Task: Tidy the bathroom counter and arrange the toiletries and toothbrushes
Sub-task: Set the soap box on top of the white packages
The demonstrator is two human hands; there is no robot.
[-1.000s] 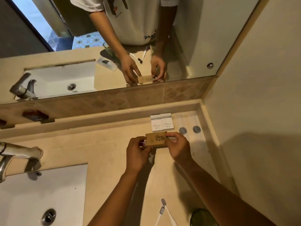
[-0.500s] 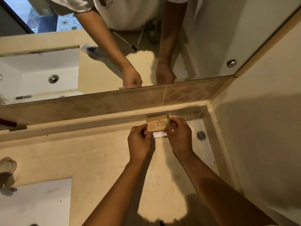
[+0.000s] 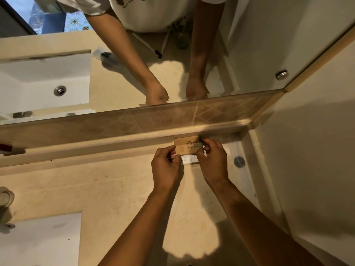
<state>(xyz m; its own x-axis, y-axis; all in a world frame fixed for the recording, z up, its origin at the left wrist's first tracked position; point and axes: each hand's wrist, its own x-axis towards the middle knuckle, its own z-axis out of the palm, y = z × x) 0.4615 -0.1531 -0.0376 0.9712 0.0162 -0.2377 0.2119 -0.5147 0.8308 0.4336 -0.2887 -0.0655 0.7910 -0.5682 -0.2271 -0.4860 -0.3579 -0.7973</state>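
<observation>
A small brown cardboard box [image 3: 186, 145] with a printed plant design and a green end lies on top of two white boxes [image 3: 189, 160] at the back of the beige counter [image 3: 96, 189], against the ledge under the mirror. My left hand [image 3: 166, 166] pinches the brown box's left end. My right hand [image 3: 212, 162] pinches its right end. The white boxes are mostly hidden beneath the brown box and my fingers.
A white sink [image 3: 38, 240] sits at the lower left, with part of a metal tap [image 3: 5, 198] at the left edge. A round grey disc [image 3: 239, 161] lies on a clear wrapper right of the boxes. The side wall [image 3: 307, 169] closes the right.
Both hands carried the brown box away from me and set it over the white boxes by the back ledge. The view leaned forward, so the toothbrushes dropped out of sight.
</observation>
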